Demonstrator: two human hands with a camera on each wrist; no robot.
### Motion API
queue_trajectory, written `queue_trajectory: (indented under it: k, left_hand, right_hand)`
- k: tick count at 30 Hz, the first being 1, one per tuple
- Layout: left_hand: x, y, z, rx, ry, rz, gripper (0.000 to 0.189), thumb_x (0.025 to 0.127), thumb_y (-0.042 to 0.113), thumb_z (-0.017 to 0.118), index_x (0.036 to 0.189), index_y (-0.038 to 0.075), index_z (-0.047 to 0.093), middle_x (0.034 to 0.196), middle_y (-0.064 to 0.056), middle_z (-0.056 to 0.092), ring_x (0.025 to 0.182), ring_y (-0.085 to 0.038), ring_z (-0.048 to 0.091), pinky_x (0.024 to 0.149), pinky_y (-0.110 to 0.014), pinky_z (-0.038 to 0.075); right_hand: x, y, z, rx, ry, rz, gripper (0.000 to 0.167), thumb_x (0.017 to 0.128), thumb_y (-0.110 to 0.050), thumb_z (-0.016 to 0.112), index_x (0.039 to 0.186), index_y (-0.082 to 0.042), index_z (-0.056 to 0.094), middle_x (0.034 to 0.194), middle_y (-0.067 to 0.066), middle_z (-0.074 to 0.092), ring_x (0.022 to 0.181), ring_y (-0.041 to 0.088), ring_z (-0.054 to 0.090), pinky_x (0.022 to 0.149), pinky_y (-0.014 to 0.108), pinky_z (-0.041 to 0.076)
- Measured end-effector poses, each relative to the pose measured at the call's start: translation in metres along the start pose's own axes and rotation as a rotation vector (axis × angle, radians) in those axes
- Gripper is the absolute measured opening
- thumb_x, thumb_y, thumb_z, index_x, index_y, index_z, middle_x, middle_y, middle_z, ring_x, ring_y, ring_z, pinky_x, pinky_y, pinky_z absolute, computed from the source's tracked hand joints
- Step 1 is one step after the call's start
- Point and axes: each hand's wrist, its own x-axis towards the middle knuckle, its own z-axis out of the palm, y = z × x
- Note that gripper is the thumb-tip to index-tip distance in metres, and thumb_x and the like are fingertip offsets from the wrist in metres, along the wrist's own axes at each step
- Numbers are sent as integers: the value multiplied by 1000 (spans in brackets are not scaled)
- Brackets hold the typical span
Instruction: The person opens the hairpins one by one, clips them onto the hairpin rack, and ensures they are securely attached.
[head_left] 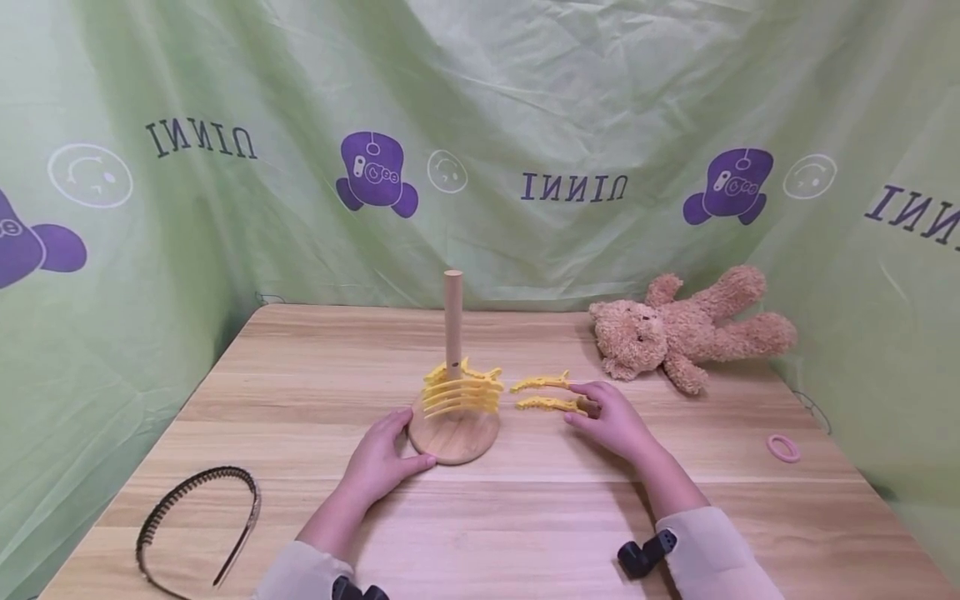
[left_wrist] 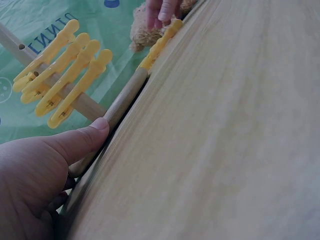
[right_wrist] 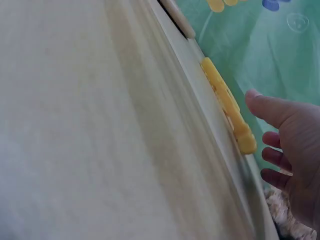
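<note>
A wooden stand has an upright post point(head_left: 453, 321) and a round base point(head_left: 450, 451). Several yellow alligator hair clips point(head_left: 462, 398) are stacked around the lower post. My left hand point(head_left: 381, 458) grips the base's left edge; the left wrist view shows the thumb point(left_wrist: 90, 137) on the rim. To the right of the stand, two loose yellow clips point(head_left: 542, 382) lie side by side on the table. My right hand point(head_left: 611, 421) hovers by their right ends, thumb and fingers apart. In the right wrist view a gap separates this hand from the nearer clip point(right_wrist: 227, 105).
A plush bear point(head_left: 682, 329) lies at the back right. Near the right edge is a pink ring point(head_left: 783, 448). A dark toothed headband point(head_left: 197, 479) rests at the front left of the wooden table point(head_left: 480, 533). Green printed cloth point(head_left: 495, 233) hangs around the table.
</note>
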Motion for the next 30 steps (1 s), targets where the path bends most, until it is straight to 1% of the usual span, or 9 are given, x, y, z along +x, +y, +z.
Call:
queue_trajectory:
  k: [6, 14, 17, 23, 27, 30]
  left_hand:
    - [0, 1, 0, -1, -4, -7, 87, 74, 36, 84, 140, -7, 47, 144, -25, 49, 141, -43, 37, 116, -57, 31]
    - [0, 1, 0, -8, -1, -11, 85, 75, 35, 84, 140, -6, 47, 145, -25, 49, 142, -42, 36, 117, -57, 31]
    - [-1, 1, 0, -1, 6, -2, 85, 74, 35, 84, 139, -7, 48, 143, -25, 50, 140, -43, 38, 116, -57, 32]
    - [-1, 0, 1, -4, 0, -7, 86, 74, 36, 84, 140, -6, 48, 144, -25, 50, 141, -43, 38, 117, -57, 31]
    - [0, 0, 1, -5, -3, -11, 86, 75, 37, 84, 140, -6, 47, 145, -25, 49, 141, -43, 37, 117, -57, 31]
    - [1, -1, 1, -4, -5, -12, 87, 75, 37, 84, 141, -6, 47, 145, -25, 49, 141, -43, 36, 117, -57, 31]
  right_hand:
    - [1, 16, 3, -1, -2, 40, 56, 85, -26, 75, 132, -1, 59, 127, 22, 61, 118, 41, 57, 105, 58, 43]
    - [5, 23, 4, 7, -33, 72, 55, 86, -27, 74, 131, 2, 59, 131, 24, 60, 124, 42, 54, 108, 57, 40]
    - [5, 24, 4, 11, -33, 78, 52, 86, -25, 75, 128, 2, 61, 129, 23, 61, 122, 41, 55, 108, 56, 41]
    - [5, 26, 4, 7, -31, 85, 46, 86, -26, 75, 122, 0, 65, 125, 22, 64, 120, 40, 57, 106, 56, 42]
    - [3, 25, 2, 24, -23, 122, 46, 85, -27, 75, 122, -1, 65, 124, 22, 64, 118, 39, 58, 105, 55, 44]
    - [2, 22, 1, 65, -14, 154, 45, 85, -26, 76, 121, -1, 65, 118, 20, 67, 112, 36, 61, 101, 53, 47]
